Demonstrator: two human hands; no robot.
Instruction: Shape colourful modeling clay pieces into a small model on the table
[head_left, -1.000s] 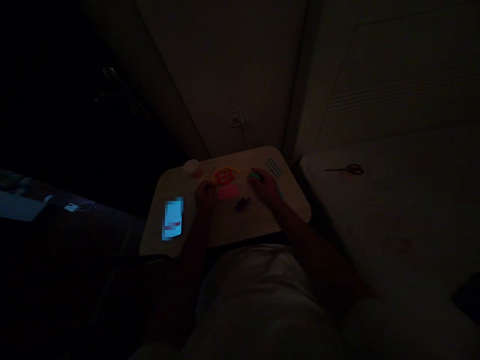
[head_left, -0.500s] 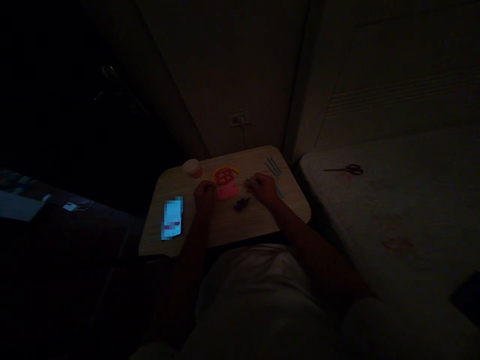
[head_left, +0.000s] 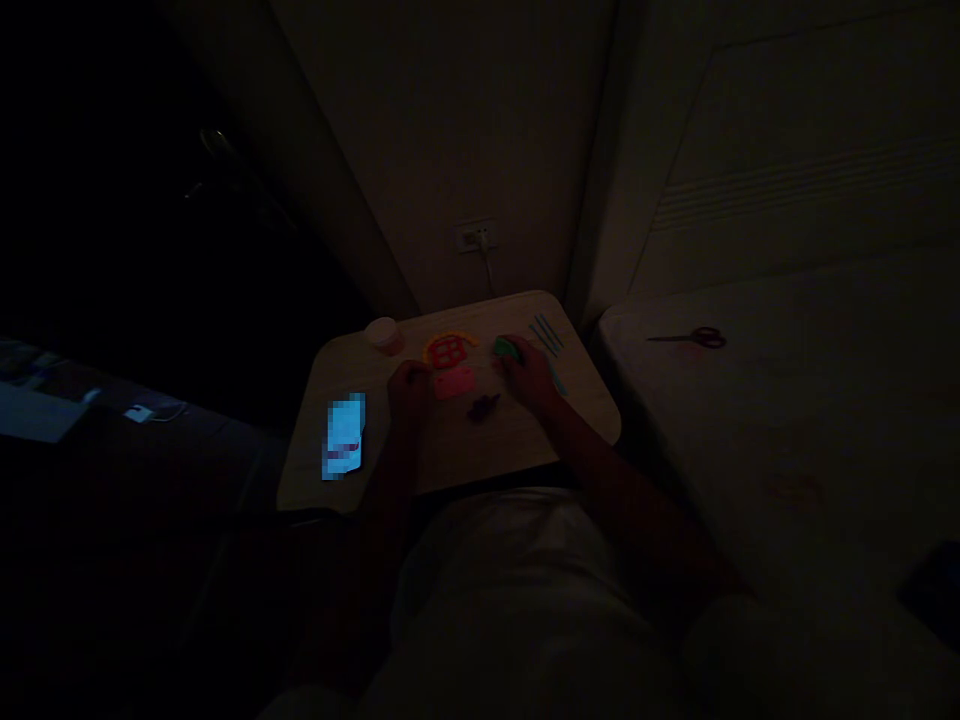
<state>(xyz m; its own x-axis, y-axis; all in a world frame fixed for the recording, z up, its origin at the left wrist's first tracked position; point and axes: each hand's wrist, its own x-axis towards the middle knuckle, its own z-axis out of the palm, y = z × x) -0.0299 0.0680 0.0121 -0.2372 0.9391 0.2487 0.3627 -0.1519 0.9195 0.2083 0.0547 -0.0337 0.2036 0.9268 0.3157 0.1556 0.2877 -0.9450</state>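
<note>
Dim room, small tabletop (head_left: 465, 450). Right hand (head_left: 529, 372) fingers sit on a green lump (head_left: 506, 347), left hand (head_left: 409, 385) fingers curl at the pink slab (head_left: 455, 382); I can't tell either grip. Red window piece (head_left: 448, 351) beyond looks finished to me, purple bit (head_left: 484, 406) near, unplaced. Phone (head_left: 345, 436) far left.

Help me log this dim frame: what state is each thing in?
phone, screen lit, flat on the table
pink slab, flat, left hand at its edge
green piece, at fingertips of the right hand
scissors, lying apart, seemingly shut
wall socket, cable plugged in
</note>
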